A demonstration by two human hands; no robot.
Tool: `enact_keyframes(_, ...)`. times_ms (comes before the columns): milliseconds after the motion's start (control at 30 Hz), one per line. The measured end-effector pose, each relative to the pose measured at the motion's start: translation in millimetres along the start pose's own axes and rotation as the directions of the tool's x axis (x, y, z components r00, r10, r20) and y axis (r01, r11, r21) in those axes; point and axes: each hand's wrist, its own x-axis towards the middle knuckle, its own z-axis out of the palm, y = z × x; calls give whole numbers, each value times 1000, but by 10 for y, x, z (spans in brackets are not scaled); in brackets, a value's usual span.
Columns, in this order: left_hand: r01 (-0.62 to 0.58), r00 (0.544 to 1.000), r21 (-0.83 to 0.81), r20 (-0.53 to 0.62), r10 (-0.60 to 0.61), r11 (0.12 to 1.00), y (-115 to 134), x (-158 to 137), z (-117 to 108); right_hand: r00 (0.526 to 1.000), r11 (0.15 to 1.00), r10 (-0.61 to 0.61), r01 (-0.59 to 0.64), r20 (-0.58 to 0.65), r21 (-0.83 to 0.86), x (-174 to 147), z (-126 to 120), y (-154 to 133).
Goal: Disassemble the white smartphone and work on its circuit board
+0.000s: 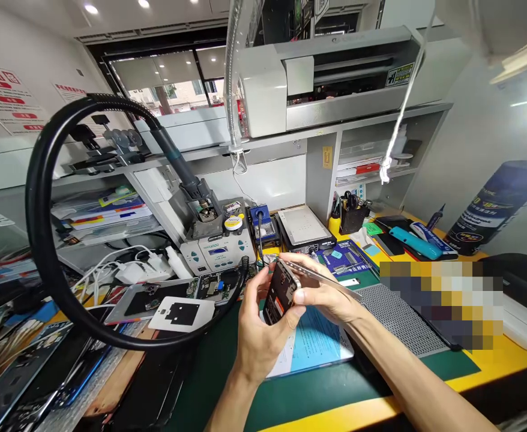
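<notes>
An opened smartphone, its dark inner side with an orange patch showing, is held tilted above the green mat. My left hand wraps round its left side and lower edge, fingers behind and thumb in front. My right hand pinches the phone's right edge with the thumb. A long thin metal strip lies in the right hand too, running from the phone's top edge back past the knuckles. What it does at the phone's edge I cannot make out. Below the hands lies a blue and white sheet or tablet.
A looped black hose arches over the left side, near a rework station. Opened devices and a white plate lie left. On the right are a perforated grey mat, a teal tool and a spray can.
</notes>
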Motion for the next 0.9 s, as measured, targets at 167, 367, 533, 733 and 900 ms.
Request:
enact_keyframes(167, 273, 960, -412, 181, -215, 869, 124, 56, -45, 1000, 1000, 16, -16, -23, 1, -19, -27, -24)
enact_keyframes(367, 598, 798, -617, 394, -456, 513, 242, -25, -71, 980, 882, 174, -199, 95, 428, -5, -78, 139)
enact_keyframes(533, 660, 718, -699, 479, -505, 275, 265, -281, 130, 929, 654, 239, -368, 281, 661, -29, -130, 287)
enact_keyframes(733, 659, 747, -719, 589, -308, 222, 304, -492, 367, 914, 626, 231, -401, 333, 668, -111, -132, 202)
enact_keyframes(900, 608, 777, -759, 509, -371, 232, 330, -529, 332, 936, 714, 230, -348, 266, 607, -78, -194, 189)
